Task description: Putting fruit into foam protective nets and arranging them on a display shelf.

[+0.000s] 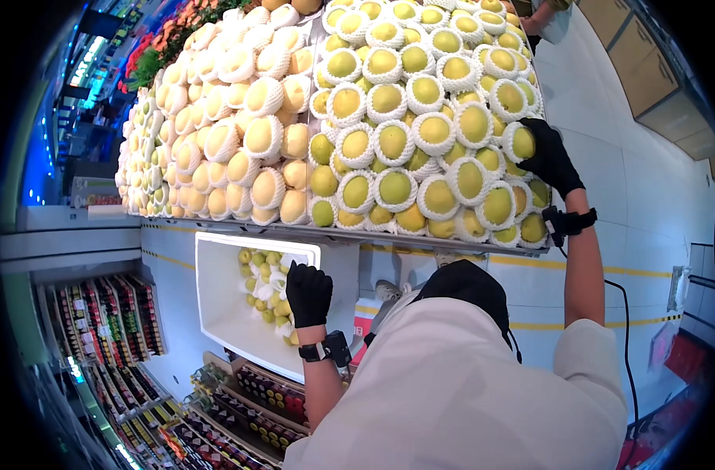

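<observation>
My right hand (548, 155), in a black glove, grips a yellow-green pear (520, 143) in a white foam net at the right edge of the sloping display. Rows of similar netted pears (394, 188) lie beside it. Over the near right rim of a white foam box (216, 305) is my left hand (309, 294), also black-gloved, its fingers curled; whether it holds anything is hidden. Loose pears (266, 273) and white foam nets lie inside the box. Both wrists carry strapped black devices.
Paler netted fruit (263, 138) fills the display's left part, behind a metal front rail (393, 237). Shelves of packaged goods (269, 405) stand below the box. A black cable (626, 329) hangs by my right arm. Another person's arm (539, 17) shows beyond the display at top right.
</observation>
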`<state>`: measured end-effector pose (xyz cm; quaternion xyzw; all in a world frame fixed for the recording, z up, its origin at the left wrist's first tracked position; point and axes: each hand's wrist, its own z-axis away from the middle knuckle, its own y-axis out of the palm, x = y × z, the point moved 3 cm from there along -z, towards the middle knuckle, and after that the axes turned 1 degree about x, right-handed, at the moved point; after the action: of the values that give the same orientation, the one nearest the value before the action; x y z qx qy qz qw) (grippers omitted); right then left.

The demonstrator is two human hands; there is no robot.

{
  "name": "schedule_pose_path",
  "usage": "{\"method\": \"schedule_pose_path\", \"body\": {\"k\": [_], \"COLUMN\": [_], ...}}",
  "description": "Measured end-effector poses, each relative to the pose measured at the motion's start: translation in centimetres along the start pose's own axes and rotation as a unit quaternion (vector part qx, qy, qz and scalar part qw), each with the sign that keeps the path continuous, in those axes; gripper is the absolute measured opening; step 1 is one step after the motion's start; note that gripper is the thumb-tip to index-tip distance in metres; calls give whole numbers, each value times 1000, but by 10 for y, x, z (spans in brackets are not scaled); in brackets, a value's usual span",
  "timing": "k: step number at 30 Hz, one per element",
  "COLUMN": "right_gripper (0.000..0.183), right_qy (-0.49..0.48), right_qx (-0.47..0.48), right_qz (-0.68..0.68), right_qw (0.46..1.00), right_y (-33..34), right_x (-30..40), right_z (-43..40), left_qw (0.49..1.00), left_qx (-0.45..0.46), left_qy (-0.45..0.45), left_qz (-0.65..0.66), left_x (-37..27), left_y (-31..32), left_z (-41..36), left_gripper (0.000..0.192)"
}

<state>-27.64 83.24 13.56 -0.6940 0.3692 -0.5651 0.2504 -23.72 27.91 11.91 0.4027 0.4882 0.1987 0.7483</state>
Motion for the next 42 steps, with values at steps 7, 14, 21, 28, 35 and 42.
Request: {"method": "schedule_pose_path", "body": {"k": [7,14,21,28,35,42], "right_gripper": [90,98,27,29,36,37], "right_qy": [23,12,174,200,109,93], "right_qx": [42,-24,-126,-30,160,218], "right_qz": [65,-53,-140,-338,-356,-391], "right_qw": [997,998,966,919,914,889], "right_y": [23,23,6,68,139,180], "right_x": [4,-18,-13,52,138,208], "right_z": [1,23,38,44,40,42], "left_qw": [982,986,814,655,151,214], "left_qx": [6,-125,-13,-184,-278,-364], "left_qy": [39,35,99,142,178,187], "left_qz": [-187,100,-572,-719,-932,-887], "left_x": [9,17,13,15,8,9], "left_y": [-9,-68,-53,-47,-38,-77], "left_z": [0,13,31,54,93,158], "left_gripper": [39,41,32,28,18,15]}}
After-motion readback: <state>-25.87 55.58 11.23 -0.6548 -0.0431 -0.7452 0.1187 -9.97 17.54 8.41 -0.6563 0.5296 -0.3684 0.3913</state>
